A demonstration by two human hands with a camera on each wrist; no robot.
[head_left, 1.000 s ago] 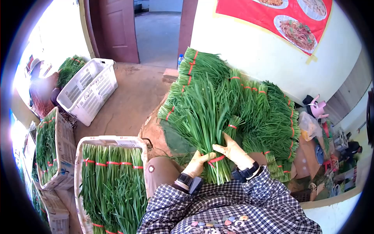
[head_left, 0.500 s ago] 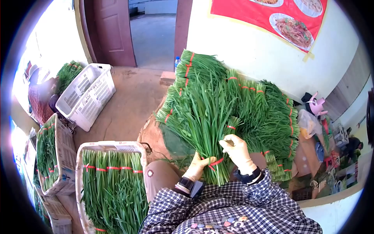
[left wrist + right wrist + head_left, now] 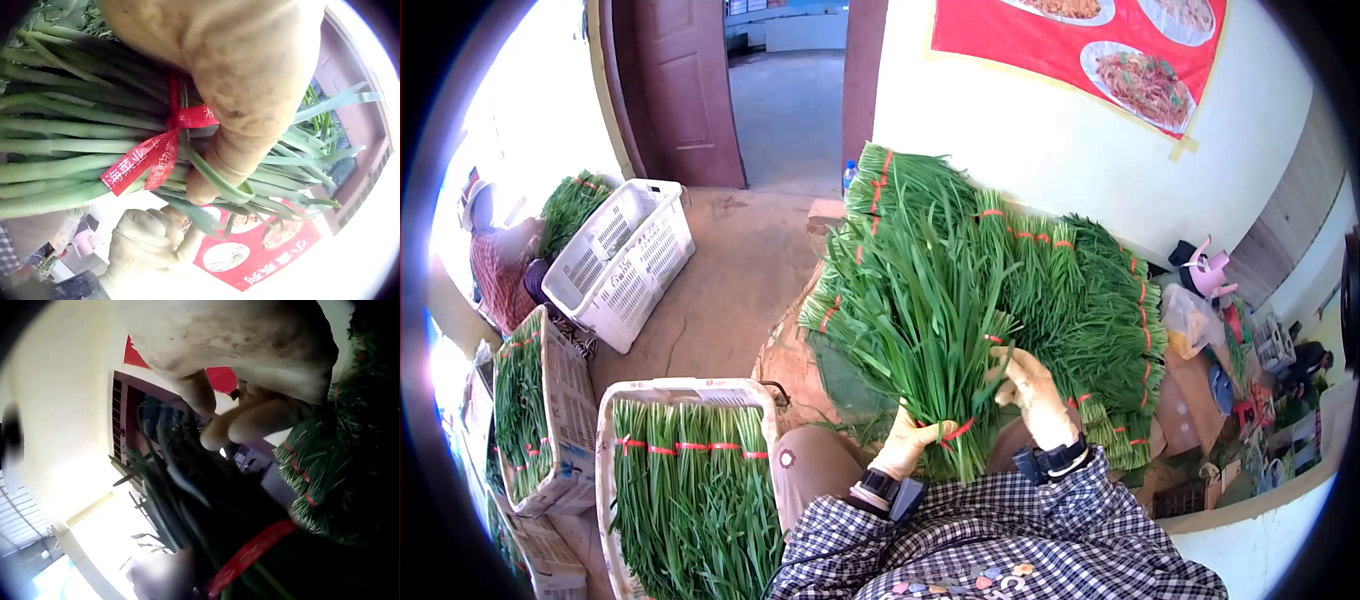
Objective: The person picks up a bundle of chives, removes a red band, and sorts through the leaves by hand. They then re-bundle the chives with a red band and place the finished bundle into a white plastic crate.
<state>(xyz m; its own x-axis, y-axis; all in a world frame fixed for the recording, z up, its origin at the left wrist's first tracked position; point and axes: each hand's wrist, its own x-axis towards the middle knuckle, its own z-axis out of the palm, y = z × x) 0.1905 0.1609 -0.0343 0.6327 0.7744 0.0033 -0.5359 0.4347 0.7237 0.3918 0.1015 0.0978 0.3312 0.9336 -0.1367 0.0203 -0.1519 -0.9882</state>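
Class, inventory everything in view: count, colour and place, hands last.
Held bundle: one, green, front centre
Piled bundles: many, green, centre
Crates: at least four, whitish, left
Crated bundles: many, green, left
Door: one, maroon, top left
Poster: one, red, upper right
Bottle: one, blue, near piled bundles
Unclear object: one, pink, right
Plastic bag: one, whitish, right
Other people: at least one, reddish, left
Clutter: uncounted, mixed, right
Sleeves: two, black and white, bottom
Left hand: one, cream-gloved, gripping held bundle
Right hand: one, cream-gloved, beside held bundle

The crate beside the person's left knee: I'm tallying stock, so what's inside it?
Green leafy bundles with red bands lie inside the crate. Whatever lies beneath them, including the crate's floor, cannot be seen: the bundles cover it.
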